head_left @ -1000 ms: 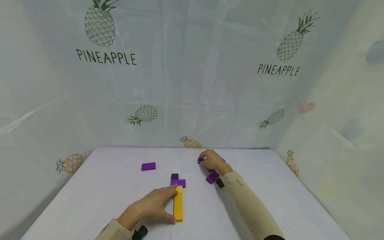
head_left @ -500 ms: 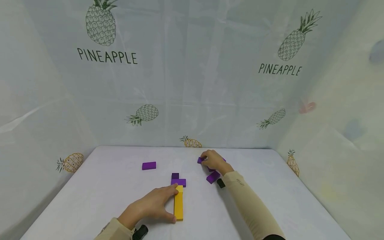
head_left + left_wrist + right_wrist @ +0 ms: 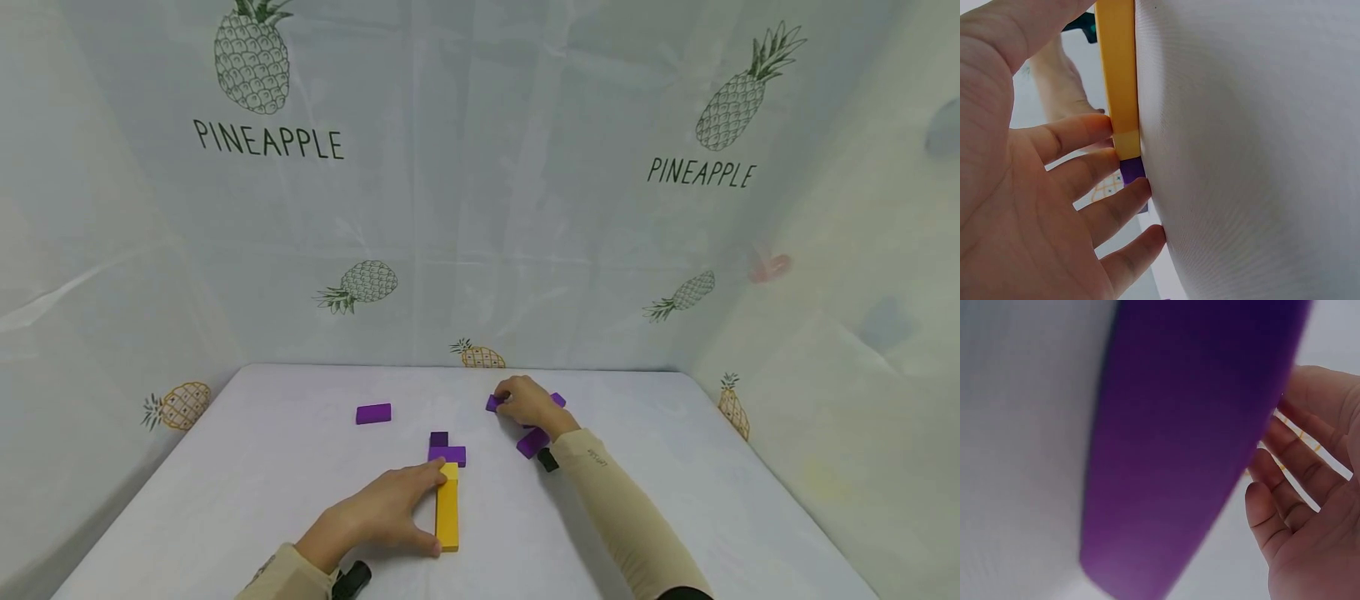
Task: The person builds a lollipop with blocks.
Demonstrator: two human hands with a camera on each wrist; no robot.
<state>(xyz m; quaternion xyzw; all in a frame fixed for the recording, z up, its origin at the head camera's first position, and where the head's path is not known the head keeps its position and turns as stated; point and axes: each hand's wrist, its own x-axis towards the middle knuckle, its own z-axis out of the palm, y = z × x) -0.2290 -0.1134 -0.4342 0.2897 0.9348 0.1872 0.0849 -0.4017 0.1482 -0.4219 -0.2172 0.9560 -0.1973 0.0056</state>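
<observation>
In the head view my left hand (image 3: pixel 390 504) lies beside a long yellow block (image 3: pixel 447 517), with thumb near its close end and index finger at its paler far end. The left wrist view shows fairly straight fingers touching the yellow block's (image 3: pixel 1121 81) side. Beyond it are a purple block (image 3: pixel 454 455) set crosswise and a small dark purple block (image 3: pixel 438 438). My right hand (image 3: pixel 528 402), farther back, pinches a purple block (image 3: pixel 491 403), mostly covered by the fingers. In the right wrist view a near purple block (image 3: pixel 1179 450) hides the fingertips.
Another purple block (image 3: pixel 532 442) lies by the right wrist, beside the black wrist camera (image 3: pixel 548 460). One more purple block (image 3: pixel 558 400) shows behind the right hand. A purple block (image 3: pixel 373 413) lies alone at the back left. A pineapple-print curtain (image 3: pixel 480 208) surrounds the white table (image 3: pixel 285 442).
My right hand has shifted slightly left with the pinched purple block, showing more of the purple block behind it. The left hand stays at the yellow block.
</observation>
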